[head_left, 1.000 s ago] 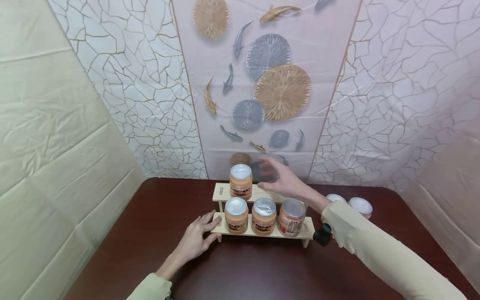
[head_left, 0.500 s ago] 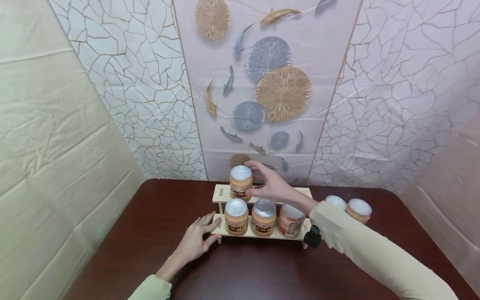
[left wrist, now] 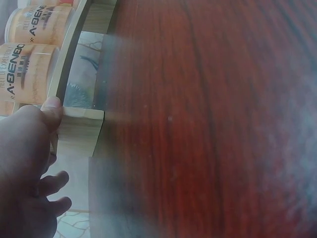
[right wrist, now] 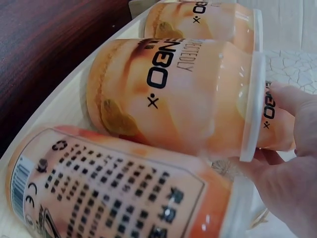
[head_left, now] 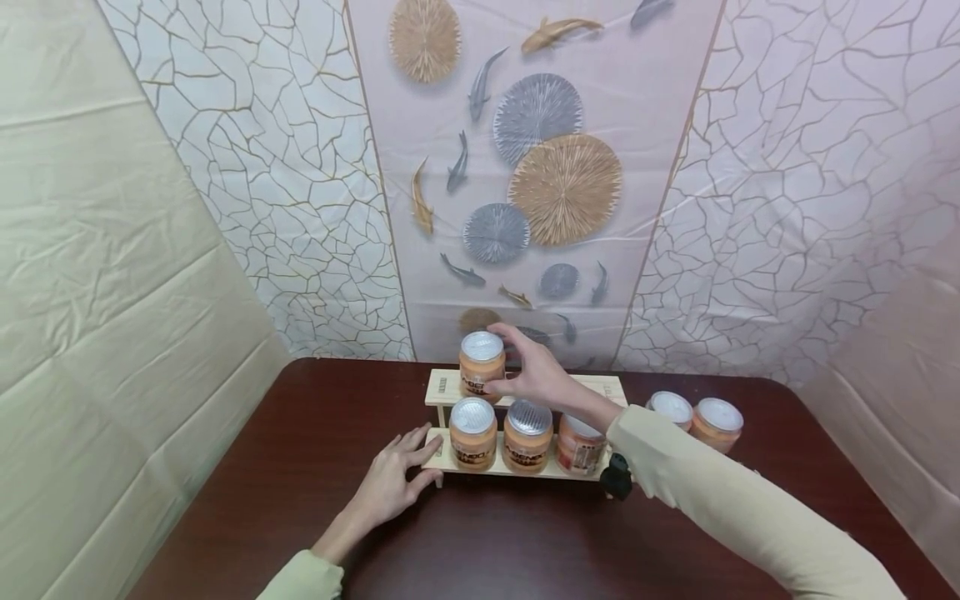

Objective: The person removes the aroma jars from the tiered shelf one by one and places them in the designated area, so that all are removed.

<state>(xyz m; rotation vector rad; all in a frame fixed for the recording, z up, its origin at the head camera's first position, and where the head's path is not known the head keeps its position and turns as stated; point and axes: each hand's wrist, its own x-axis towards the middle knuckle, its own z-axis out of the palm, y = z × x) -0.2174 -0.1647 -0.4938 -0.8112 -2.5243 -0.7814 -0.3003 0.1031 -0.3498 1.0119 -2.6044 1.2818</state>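
Note:
A two-tier wooden rack (head_left: pixel 596 385) stands on the table. On its upper tier, at the left, is an orange jar (head_left: pixel 480 367) with a clear lid. My right hand (head_left: pixel 542 371) grips this jar from the right, thumb in front and fingers behind; in the right wrist view a nearer jar (right wrist: pixel 173 94) partly hides it. The lower tier bears a left jar (head_left: pixel 472 433), a middle jar (head_left: pixel 527 437) and a right jar (head_left: pixel 581 450). My left hand (head_left: pixel 390 475) holds the lower tier's left end, its thumb (left wrist: pixel 52 106) against the front edge in the left wrist view.
Two more lidded jars, a nearer jar (head_left: pixel 670 408) and an outer jar (head_left: pixel 717 423), stand on the dark table (head_left: pixel 510 542) right of the rack. A patterned cloth (head_left: pixel 315 208) hangs behind the table, with plain cloth (head_left: pixel 112 333) at the left side.
My right hand has moved left to the upper jar and closed its thumb and fingers about it. My left hand stays at the rack's end.

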